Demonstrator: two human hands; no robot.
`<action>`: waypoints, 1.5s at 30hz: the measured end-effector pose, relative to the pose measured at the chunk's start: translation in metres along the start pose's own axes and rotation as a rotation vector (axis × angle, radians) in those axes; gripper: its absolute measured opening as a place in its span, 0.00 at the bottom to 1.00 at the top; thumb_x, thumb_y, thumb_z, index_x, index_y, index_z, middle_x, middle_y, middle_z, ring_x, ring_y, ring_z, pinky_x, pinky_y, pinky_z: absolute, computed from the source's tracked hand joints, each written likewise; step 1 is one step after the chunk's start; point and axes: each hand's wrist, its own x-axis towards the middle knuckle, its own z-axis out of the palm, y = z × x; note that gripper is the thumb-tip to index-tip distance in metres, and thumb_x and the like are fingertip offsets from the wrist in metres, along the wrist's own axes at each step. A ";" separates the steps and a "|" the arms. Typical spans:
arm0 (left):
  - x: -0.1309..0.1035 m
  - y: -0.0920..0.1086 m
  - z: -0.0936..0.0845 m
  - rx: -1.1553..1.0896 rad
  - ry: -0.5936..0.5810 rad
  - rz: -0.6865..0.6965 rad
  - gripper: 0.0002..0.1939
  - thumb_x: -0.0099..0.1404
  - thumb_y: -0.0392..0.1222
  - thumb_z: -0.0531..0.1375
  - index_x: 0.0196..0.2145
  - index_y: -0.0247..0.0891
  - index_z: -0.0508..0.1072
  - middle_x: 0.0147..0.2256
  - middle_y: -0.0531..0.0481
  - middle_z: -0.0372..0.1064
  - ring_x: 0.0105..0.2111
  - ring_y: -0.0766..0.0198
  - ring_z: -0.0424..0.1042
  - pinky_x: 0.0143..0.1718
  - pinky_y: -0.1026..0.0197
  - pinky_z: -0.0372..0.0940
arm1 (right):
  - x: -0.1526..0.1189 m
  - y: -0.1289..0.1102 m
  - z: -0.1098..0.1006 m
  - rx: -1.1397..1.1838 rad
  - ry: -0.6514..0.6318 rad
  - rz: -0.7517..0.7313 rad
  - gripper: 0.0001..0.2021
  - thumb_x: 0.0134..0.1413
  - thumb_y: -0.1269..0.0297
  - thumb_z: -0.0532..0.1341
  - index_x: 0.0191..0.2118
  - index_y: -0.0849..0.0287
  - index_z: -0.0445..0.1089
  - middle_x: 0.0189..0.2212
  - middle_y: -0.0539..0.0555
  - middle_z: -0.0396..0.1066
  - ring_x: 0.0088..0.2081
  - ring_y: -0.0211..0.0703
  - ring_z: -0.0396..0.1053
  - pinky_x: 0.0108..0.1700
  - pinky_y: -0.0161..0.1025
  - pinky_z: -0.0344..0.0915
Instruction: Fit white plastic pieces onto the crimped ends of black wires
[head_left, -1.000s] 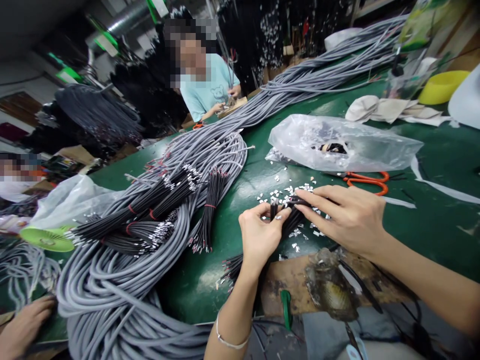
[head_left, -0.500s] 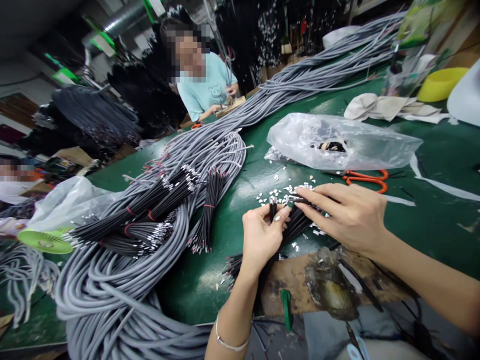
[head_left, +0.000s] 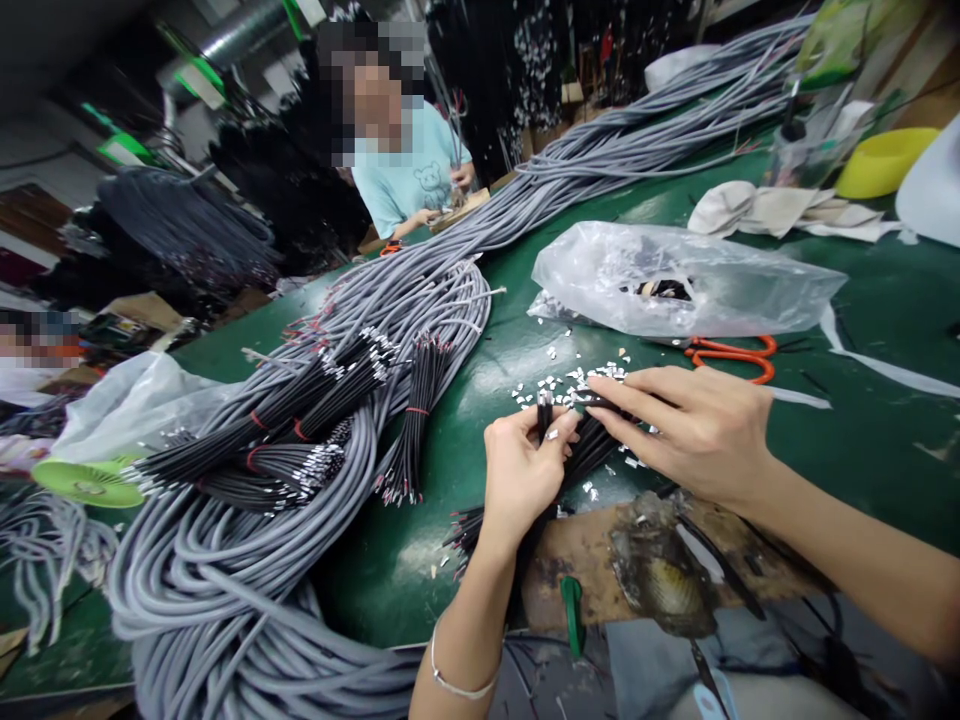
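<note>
My left hand (head_left: 527,470) is closed around a few short black cables (head_left: 544,420), whose silvery ends point up past the fingers. Pinched in my right hand (head_left: 694,430) is another black cable (head_left: 596,397), its tip turned towards the left hand. Small white pieces (head_left: 551,382) lie scattered just beyond both hands, too small to identify. Under the hands, a loose heap of black cables (head_left: 592,447) runs down to the left, partly hidden by the left wrist. Nearest my body is a stained wooden board (head_left: 577,560) with a dirty, lumpy object (head_left: 660,565) on it.
Left of me, thick grey cables (head_left: 247,570) sweep across the green table (head_left: 367,580), with tied black cable bundles (head_left: 225,435) on top. Orange-handled scissors (head_left: 731,352) lie by a clear plastic bag (head_left: 600,280). Another person (head_left: 409,170) works across the table.
Both hands keep almost the same place and grip. The cable tip in the right hand has shifted very slightly; the view has moved a little.
</note>
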 end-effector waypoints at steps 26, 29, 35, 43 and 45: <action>0.001 0.000 -0.001 -0.044 -0.005 -0.027 0.10 0.57 0.43 0.59 0.28 0.31 0.74 0.20 0.51 0.67 0.18 0.70 0.63 0.20 0.68 0.59 | -0.001 0.002 -0.001 -0.006 0.003 -0.006 0.11 0.50 0.65 0.64 0.41 0.58 0.73 0.29 0.49 0.74 0.28 0.37 0.69 0.27 0.36 0.55; 0.002 0.000 -0.001 -0.031 -0.011 -0.019 0.10 0.58 0.43 0.59 0.27 0.32 0.73 0.20 0.51 0.67 0.18 0.70 0.63 0.21 0.68 0.58 | 0.000 0.001 -0.001 -0.002 -0.012 -0.023 0.10 0.50 0.64 0.63 0.40 0.57 0.73 0.29 0.48 0.74 0.27 0.36 0.68 0.26 0.36 0.53; 0.002 -0.001 -0.001 0.010 -0.035 0.002 0.12 0.59 0.43 0.58 0.24 0.32 0.72 0.19 0.52 0.65 0.18 0.71 0.61 0.20 0.68 0.56 | 0.001 0.000 -0.001 -0.016 -0.014 -0.048 0.09 0.52 0.63 0.63 0.40 0.56 0.73 0.28 0.46 0.74 0.26 0.35 0.66 0.26 0.35 0.53; 0.002 -0.001 -0.002 0.000 -0.040 0.001 0.12 0.59 0.44 0.58 0.26 0.32 0.73 0.18 0.53 0.63 0.16 0.72 0.57 0.18 0.68 0.53 | 0.005 0.001 -0.004 -0.038 -0.007 -0.051 0.08 0.53 0.64 0.62 0.39 0.57 0.74 0.28 0.47 0.74 0.26 0.35 0.67 0.26 0.35 0.53; 0.002 0.000 -0.003 -0.001 -0.027 -0.001 0.12 0.59 0.44 0.58 0.27 0.31 0.74 0.18 0.52 0.64 0.17 0.72 0.58 0.18 0.68 0.53 | 0.004 0.002 -0.004 -0.045 -0.002 -0.047 0.09 0.52 0.64 0.62 0.40 0.58 0.74 0.28 0.48 0.74 0.26 0.35 0.67 0.26 0.35 0.53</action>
